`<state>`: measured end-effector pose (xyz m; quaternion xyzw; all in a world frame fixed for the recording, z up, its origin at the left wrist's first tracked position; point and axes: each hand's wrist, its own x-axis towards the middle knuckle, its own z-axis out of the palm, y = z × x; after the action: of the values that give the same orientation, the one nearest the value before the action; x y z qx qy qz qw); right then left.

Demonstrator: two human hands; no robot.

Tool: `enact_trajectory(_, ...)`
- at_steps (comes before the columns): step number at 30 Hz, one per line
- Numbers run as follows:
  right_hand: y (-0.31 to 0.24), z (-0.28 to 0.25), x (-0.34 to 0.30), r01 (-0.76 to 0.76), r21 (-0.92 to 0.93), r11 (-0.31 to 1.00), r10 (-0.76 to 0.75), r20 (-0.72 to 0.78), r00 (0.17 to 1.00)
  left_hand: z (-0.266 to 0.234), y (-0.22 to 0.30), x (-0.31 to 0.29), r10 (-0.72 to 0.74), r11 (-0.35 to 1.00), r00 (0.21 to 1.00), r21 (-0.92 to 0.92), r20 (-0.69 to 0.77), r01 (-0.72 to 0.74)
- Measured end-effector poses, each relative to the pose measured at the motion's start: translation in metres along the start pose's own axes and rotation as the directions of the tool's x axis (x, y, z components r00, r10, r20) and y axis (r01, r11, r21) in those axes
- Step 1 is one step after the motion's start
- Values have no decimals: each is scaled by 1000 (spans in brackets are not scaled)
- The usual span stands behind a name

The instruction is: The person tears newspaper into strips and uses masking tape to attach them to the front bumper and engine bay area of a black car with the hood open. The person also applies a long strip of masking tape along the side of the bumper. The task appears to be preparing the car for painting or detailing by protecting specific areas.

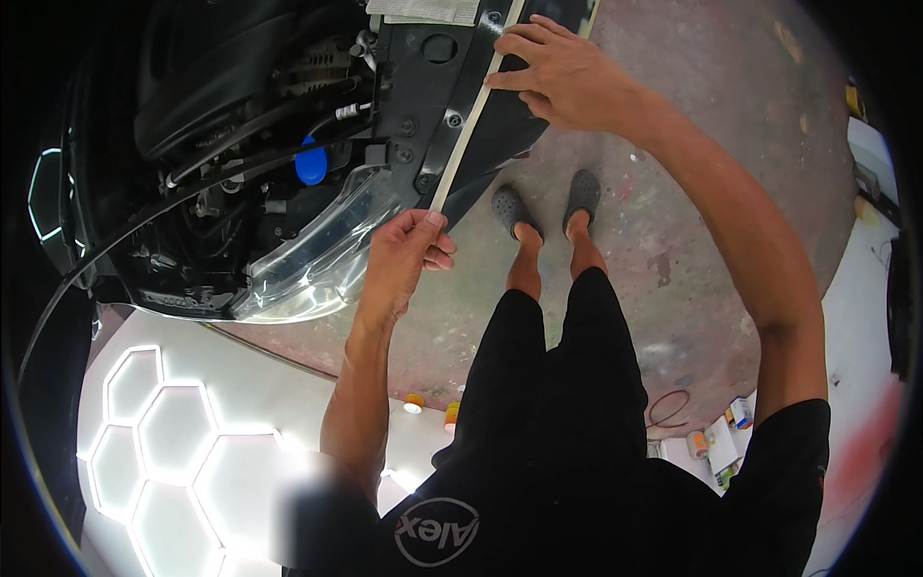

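Observation:
A narrow cream strip of masking tape (465, 144) runs straight along the front edge of the car's black trim panel (413, 82). Its near end is pinched between the thumb and fingers of my left hand (399, 255), beside the headlight. Farther up the strip, my right hand (567, 82) rests with fingers spread. Its fingertips touch the tape and the panel edge, and nothing is gripped in it. The clear headlight (332, 250) lies just left of my left hand. Bolts (454, 119) sit in the panel alongside the tape.
At left is the open engine bay, with a blue cap (311, 161) and a black seal strip (125, 226) curving across. My feet in grey clogs (583, 195) stand on the stained floor (711, 221). Tape rolls (413, 403) and boxes (716, 444) lie behind me. Hexagonal lights (173, 433) glow lower left.

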<state>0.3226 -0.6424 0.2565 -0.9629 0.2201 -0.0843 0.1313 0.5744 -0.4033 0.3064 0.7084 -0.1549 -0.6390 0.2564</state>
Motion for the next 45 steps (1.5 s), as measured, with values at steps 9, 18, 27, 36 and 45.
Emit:
enact_trajectory(9, 6, 13, 9, 102, -53, 993, -105, -52, 993, -5, -24, 21, 138, 990, 988, 34, -71, -136)
enact_trajectory(18, 7, 20, 4, 121, -52, 991, -124, -55, 991, -3, -37, 37, 177, 983, 979, 71, -99, -171)
enact_trajectory(27, -4, 22, -1, 121, -83, 989, -125, -44, 991, -2, -42, 42, 193, 981, 977, 56, -92, -188)
enact_trajectory(36, -24, 25, -17, 114, -53, 992, -116, -46, 992, 4, -37, 38, 186, 979, 979, 100, -85, -178)
enact_trajectory(45, -47, 35, -20, 115, 25, 993, -114, -37, 993, 5, -32, 34, 179, 981, 979, 91, -95, -170)
